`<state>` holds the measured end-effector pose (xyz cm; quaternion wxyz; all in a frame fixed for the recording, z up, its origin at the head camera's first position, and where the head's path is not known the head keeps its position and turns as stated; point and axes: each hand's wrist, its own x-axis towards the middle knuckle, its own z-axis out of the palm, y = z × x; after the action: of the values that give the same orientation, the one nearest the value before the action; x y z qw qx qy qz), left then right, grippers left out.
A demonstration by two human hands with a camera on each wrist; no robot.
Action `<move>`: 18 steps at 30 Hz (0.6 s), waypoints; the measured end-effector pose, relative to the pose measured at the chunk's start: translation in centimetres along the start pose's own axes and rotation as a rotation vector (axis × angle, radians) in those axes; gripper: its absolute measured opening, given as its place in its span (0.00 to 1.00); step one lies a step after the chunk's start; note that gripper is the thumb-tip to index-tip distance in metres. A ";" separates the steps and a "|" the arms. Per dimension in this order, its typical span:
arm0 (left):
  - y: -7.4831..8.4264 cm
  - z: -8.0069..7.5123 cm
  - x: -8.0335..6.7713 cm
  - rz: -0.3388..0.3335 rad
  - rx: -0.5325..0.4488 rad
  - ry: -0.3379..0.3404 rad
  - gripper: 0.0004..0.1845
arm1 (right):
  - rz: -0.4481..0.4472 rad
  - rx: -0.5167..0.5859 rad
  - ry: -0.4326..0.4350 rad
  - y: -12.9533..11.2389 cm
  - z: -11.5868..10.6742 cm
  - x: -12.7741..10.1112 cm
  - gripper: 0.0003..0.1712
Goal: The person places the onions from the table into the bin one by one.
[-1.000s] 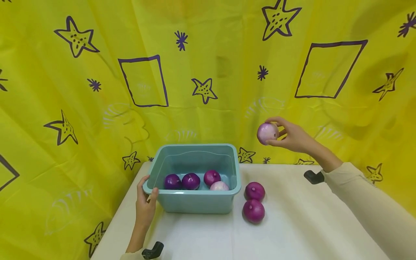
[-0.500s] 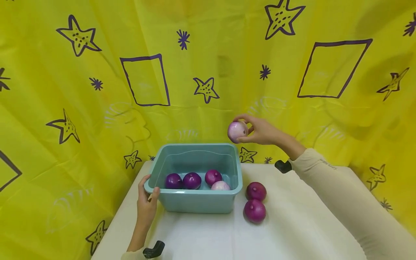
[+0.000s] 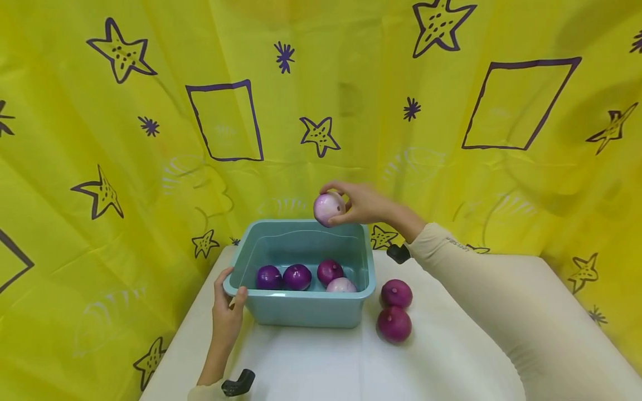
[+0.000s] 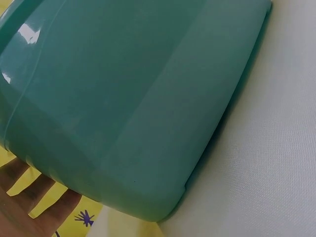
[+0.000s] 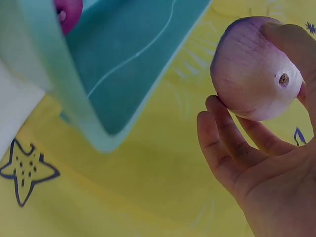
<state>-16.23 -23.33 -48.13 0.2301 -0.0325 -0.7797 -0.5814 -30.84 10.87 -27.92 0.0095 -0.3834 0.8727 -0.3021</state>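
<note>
A: Where's your right hand (image 3: 368, 205)?

B: Up over the far rim of the tub (image 3: 368, 262), and my fingers are curled round a pale onion (image 3: 329, 208). In the wrist view that onion (image 5: 256, 69) sits against my fingertips (image 5: 222, 131), its stem end facing the camera.

A: Is the onion inside the tub?

B: No, it's in the air, just above the back edge and clear of the rim.

A: And your left hand (image 3: 227, 316)?

B: It's at the tub's near left corner. My thumb hooks over the rim and my fingers wrap the outside wall, so I'm gripping it. From the left wrist view all I get is the tub's wall (image 4: 123, 94) filling the picture, with my fingers (image 4: 29, 197) tucked under its corner.

A: What's in the tub?

B: Four onions along the near side: two dark purple ones (image 3: 268, 277) (image 3: 297, 277) on the left, touching, then a reddish one (image 3: 329, 272), and a pale one (image 3: 341, 285) just in front of it.

A: Anything outside?

B: Two more purple onions (image 3: 396, 293) (image 3: 394, 324) on the white table (image 3: 451, 362), just right of the tub, one touching the other. Behind it all hangs a yellow cloth (image 3: 150, 184) with drawn stars and squares.
</note>
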 end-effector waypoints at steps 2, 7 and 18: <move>0.0 0.0 0.0 -0.002 -0.001 0.004 0.31 | -0.004 0.008 -0.022 -0.2 0.7 0.6 0.38; 0.0 0.1 0.1 -0.004 -0.001 0.005 0.31 | -0.031 0.027 -0.076 -0.7 2.3 1.9 0.37; -0.2 0.1 0.1 -0.005 -0.010 0.005 0.31 | -0.117 -0.006 -0.161 -1.1 5.2 3.5 0.35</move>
<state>-16.40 -23.34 -48.30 0.2304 -0.0301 -0.7762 -0.5861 -31.28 5.22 -30.78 0.0609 -0.4569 0.8461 -0.2677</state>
